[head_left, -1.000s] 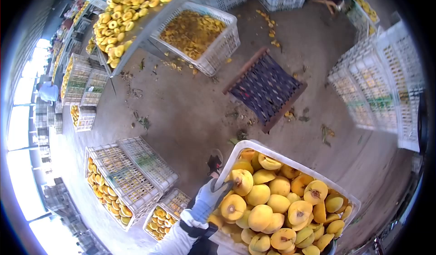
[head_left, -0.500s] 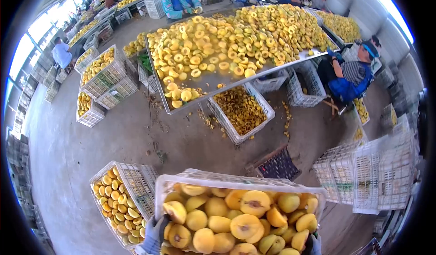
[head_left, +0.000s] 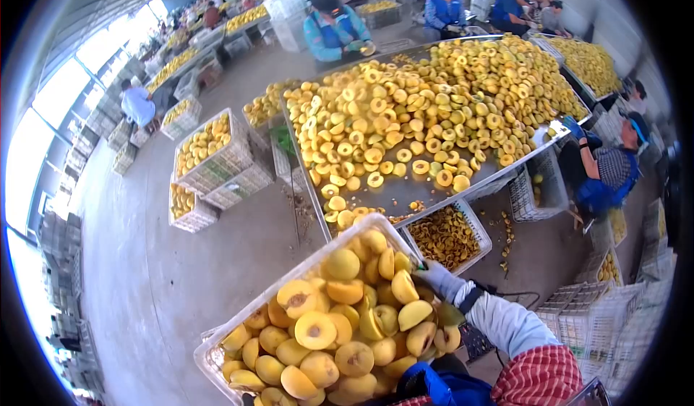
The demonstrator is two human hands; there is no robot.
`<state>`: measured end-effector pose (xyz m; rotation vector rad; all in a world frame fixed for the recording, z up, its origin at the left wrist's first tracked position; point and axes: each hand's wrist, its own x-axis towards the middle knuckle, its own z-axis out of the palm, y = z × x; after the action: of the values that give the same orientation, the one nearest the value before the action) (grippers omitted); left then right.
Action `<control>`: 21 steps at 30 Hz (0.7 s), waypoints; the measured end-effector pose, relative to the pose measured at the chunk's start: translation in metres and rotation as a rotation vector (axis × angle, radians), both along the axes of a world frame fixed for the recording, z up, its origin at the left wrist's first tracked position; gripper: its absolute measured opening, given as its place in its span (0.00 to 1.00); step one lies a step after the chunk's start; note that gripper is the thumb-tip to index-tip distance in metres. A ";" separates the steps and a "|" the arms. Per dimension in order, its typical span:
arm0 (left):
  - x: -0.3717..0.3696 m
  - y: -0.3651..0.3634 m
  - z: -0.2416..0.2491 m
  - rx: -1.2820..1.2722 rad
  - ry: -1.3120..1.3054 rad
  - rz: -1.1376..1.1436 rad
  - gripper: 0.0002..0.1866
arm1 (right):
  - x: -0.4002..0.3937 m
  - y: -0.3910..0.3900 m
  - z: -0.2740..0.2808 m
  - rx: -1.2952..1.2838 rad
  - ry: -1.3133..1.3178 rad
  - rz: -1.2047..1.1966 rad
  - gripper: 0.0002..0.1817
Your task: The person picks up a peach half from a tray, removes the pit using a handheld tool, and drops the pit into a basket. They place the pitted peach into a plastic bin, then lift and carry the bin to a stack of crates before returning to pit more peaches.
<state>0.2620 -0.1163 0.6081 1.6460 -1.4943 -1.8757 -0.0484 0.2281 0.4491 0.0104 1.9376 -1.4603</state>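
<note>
A white plastic crate [head_left: 217, 331] heaped with yellow peach halves [head_left: 316, 330] is held up in front of me, tilted with its far right corner raised. My right hand [head_left: 441, 279], in a grey-white glove, is closed on the right rim of this crate. My left hand is out of sight below the crate. Just beyond the crate's far corner stands a metal table [head_left: 405, 201] piled with peach halves. Under its edge sits a crate of peach scraps [head_left: 442, 238], close to my right hand.
Stacked crates of peaches [head_left: 217, 153] stand left of the table. A seated person in a blue vest [head_left: 611, 178] works at its right end; another person [head_left: 336, 30] is behind it. White crates [head_left: 585, 312] are stacked at lower right. Concrete floor [head_left: 137, 261] stretches along the left.
The peach crate has moved left and turned, its right side swinging up toward the table. My right hand and forearm have come into view; my left hand has dropped out of it.
</note>
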 end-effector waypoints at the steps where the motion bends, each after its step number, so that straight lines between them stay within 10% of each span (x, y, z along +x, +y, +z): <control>1: -0.021 -0.003 -0.008 0.023 0.009 0.007 0.10 | -0.028 -0.018 0.005 -0.097 -0.071 -0.037 0.19; 11: -0.219 -0.068 -0.009 0.118 0.054 -0.003 0.10 | -0.235 -0.134 0.009 0.169 -0.018 0.189 0.25; 19: -0.401 -0.049 0.087 0.125 -0.059 0.175 0.10 | -0.429 -0.128 -0.040 -0.172 -0.651 0.002 0.13; 21: -0.479 -0.032 0.105 0.189 -0.085 0.079 0.09 | -0.502 -0.091 -0.141 0.153 -0.383 0.301 0.27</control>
<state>-0.2175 -0.1487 0.7129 1.8605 -1.2946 -1.9793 -0.5499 0.1368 0.3077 0.0608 1.6492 -1.0263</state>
